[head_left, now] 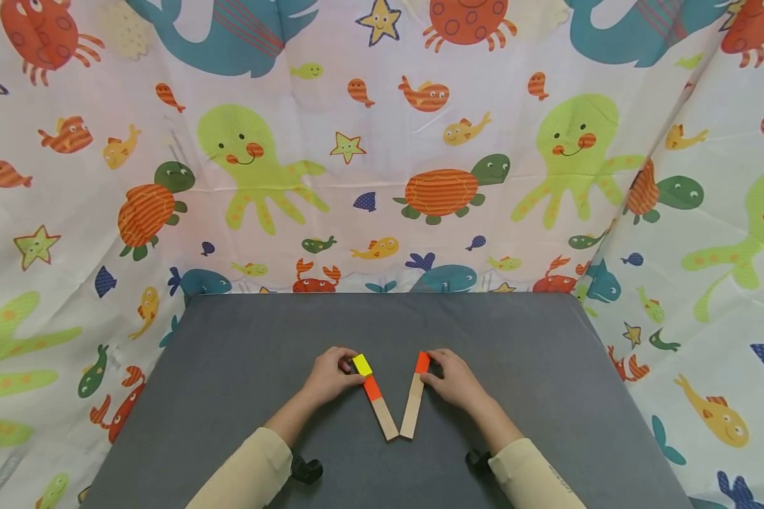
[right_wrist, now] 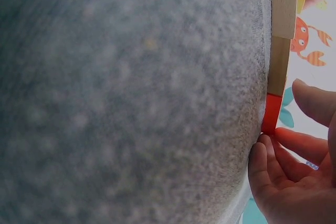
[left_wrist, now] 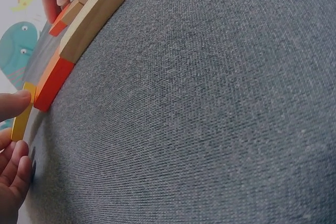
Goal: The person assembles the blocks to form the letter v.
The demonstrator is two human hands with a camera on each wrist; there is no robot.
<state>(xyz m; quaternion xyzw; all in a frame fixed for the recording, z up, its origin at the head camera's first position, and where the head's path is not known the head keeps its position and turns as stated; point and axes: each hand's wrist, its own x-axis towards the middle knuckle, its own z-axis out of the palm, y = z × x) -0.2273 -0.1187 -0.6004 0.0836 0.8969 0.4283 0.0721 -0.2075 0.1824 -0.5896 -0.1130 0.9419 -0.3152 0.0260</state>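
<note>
Two rows of small blocks form a V on the grey table. The left row runs from a yellow block (head_left: 362,365) through an orange block (head_left: 372,388) to a plain wood block (head_left: 385,418) at the near end. My left hand (head_left: 332,373) pinches the yellow block (left_wrist: 22,114) between thumb and fingers, right at the orange block's end. In the right row, an orange block (head_left: 423,363) tops a plain wood stretch (head_left: 412,406). Fingertips of my right hand (head_left: 453,378) touch that orange block's far end (right_wrist: 271,114); the thumb (right_wrist: 310,100) stands slightly apart.
The grey cloth-covered table (head_left: 242,396) spreads around the blocks. A curtain (head_left: 369,177) printed with sea animals hangs behind it and along both sides. Dark wrist devices (head_left: 307,469) sit by each beige sleeve (head_left: 248,470).
</note>
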